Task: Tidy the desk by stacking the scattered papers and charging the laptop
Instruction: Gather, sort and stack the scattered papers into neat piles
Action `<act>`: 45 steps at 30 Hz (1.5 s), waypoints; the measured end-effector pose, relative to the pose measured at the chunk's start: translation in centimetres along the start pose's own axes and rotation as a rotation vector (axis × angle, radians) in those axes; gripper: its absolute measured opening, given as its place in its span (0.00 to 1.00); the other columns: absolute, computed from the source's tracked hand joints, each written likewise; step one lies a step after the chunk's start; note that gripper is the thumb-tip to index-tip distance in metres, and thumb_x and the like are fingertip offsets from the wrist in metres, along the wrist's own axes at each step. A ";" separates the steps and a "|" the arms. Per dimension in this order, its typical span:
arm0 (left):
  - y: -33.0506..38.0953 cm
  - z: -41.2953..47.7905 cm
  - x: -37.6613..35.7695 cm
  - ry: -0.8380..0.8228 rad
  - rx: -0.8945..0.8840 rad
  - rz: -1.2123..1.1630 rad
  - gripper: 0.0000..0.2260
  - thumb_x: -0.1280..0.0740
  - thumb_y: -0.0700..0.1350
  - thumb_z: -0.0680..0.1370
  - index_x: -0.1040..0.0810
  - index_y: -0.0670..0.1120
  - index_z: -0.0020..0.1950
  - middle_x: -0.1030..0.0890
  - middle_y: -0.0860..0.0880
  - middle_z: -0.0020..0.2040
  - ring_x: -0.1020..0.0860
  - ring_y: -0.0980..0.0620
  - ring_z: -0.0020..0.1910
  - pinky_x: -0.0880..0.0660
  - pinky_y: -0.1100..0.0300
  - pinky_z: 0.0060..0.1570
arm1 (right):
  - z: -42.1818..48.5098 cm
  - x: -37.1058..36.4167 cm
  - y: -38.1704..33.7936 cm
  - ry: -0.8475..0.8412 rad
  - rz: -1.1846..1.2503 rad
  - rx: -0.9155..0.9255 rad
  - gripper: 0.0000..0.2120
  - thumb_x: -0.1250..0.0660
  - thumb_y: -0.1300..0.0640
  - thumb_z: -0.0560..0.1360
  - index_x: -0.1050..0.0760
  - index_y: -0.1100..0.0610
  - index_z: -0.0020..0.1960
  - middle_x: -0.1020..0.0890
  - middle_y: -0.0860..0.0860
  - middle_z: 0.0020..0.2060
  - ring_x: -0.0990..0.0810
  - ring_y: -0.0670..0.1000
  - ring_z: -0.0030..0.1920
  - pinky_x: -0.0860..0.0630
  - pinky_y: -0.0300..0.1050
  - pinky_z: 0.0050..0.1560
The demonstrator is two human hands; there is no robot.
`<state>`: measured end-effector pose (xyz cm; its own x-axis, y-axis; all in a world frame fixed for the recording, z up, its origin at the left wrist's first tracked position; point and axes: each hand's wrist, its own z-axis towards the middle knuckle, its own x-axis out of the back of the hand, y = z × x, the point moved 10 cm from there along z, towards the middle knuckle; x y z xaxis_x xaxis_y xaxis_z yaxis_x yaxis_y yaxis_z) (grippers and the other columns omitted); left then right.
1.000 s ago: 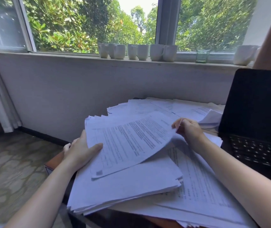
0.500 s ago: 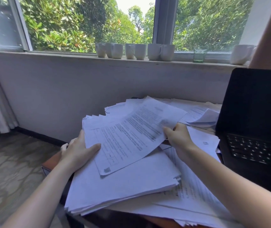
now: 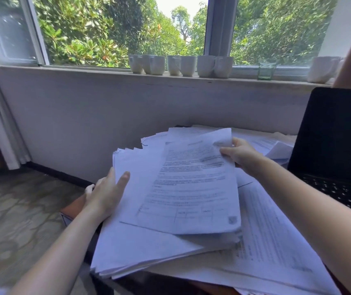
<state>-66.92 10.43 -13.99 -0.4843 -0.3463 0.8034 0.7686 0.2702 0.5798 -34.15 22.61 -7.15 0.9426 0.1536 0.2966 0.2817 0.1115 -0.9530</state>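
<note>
L hand (image 3: 106, 194): yours grips the paper stack (image 3: 149, 250) at its left edge, thumb flat on top, fingers tucked under.
R hand (image 3: 241, 155): pinches the printed sheet (image 3: 191, 188) at its top-right corner.
Printed sheet: lies on top of the stack, skewed, far corner lifted.
Paper stack: on desk (image 3: 72, 207), left end; loose papers (image 3: 272, 248) spread under & behind it.
Laptop (image 3: 338, 145): open, screen dark, to your right, beside the papers.
Sill (image 3: 63, 70): white mugs (image 3: 188, 66), green glass (image 3: 266, 70).
</note>
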 end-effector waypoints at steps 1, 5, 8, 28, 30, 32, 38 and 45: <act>0.0 0.0 0.0 -0.003 -0.002 0.004 0.17 0.51 0.59 0.81 0.31 0.50 0.57 0.23 0.50 0.50 0.29 0.48 0.61 0.43 0.47 0.67 | 0.3 -0.5 -0.2 -0.030 -0.036 0.008 0.10 0.38 0.66 0.77 0.27 0.56 0.56 0.19 0.52 0.42 0.18 0.46 0.35 0.21 0.39 0.33; 0.2 -0.1 0.1 0.001 -0.033 0.028 0.16 0.46 0.60 0.80 0.32 0.50 0.60 0.23 0.52 0.54 0.30 0.49 0.64 0.42 0.48 0.66 | 1.0 -3.9 -0.2 -0.124 -0.252 0.023 0.10 0.38 0.65 0.76 0.27 0.58 0.56 0.20 0.55 0.50 0.20 0.54 0.49 0.23 0.48 0.48; 0.3 -0.1 0.0 -0.024 -0.053 0.013 0.25 0.47 0.66 0.73 0.33 0.52 0.63 0.23 0.53 0.57 0.31 0.50 0.65 0.42 0.48 0.66 | 1.5 -6.6 -0.3 -0.116 -0.375 0.094 0.12 0.36 0.63 0.74 0.28 0.62 0.58 0.21 0.58 0.55 0.22 0.58 0.56 0.26 0.52 0.58; 0.7 -2.1 1.8 -0.048 0.042 -0.513 0.36 0.35 0.50 0.62 0.33 0.44 0.70 0.19 0.58 0.52 0.21 0.49 0.54 0.28 0.48 0.61 | 0.8 -9.2 1.0 0.002 -0.859 0.263 0.12 0.44 0.51 0.79 0.34 0.58 0.43 0.23 0.58 0.46 0.25 0.58 0.50 0.35 0.49 0.46; 0.8 -2.2 2.0 -0.088 0.054 -0.614 0.24 0.34 0.47 0.62 0.24 0.42 0.57 0.16 0.46 0.52 0.18 0.49 0.45 0.22 0.52 0.48 | -0.3 -10.6 0.9 -0.050 -0.876 0.278 0.11 0.43 0.50 0.79 0.33 0.58 0.48 0.23 0.57 0.51 0.26 0.57 0.54 0.34 0.49 0.49; 1.5 -2.5 2.0 -0.130 0.048 -0.683 0.18 0.33 0.45 0.63 0.22 0.41 0.51 0.16 0.43 0.50 0.17 0.48 0.43 0.21 0.54 0.44 | -0.8 -11.5 1.1 -0.090 -0.902 0.283 0.14 0.42 0.49 0.78 0.32 0.59 0.56 0.24 0.56 0.56 0.28 0.57 0.59 0.33 0.48 0.54; 5.6 -3.6 3.3 -0.159 -0.113 -0.785 0.17 0.32 0.33 0.73 0.30 0.51 0.54 0.20 0.46 0.51 0.18 0.54 0.43 0.22 0.59 0.39 | -1.6 -11.8 0.8 -0.153 -0.712 0.224 0.27 0.39 0.50 0.78 0.40 0.60 0.72 0.32 0.56 0.68 0.35 0.55 0.70 0.37 0.45 0.64; 8.0 -6.5 9.4 0.079 -0.289 -0.961 0.15 0.35 0.29 0.75 0.27 0.48 0.53 0.16 0.51 0.43 0.17 0.55 0.41 0.22 0.65 0.36 | -2.1 -7.7 -1.7 -0.049 0.202 0.070 0.37 0.25 0.41 0.61 0.29 0.59 0.63 0.20 0.56 0.56 0.20 0.55 0.55 0.24 0.55 0.59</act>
<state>-62.60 3.50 -2.67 -0.9313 -0.3643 -0.0050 0.1436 -0.3795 0.9140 -41.48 19.21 -7.90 0.9682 0.2272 0.1043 0.0732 0.1411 -0.9873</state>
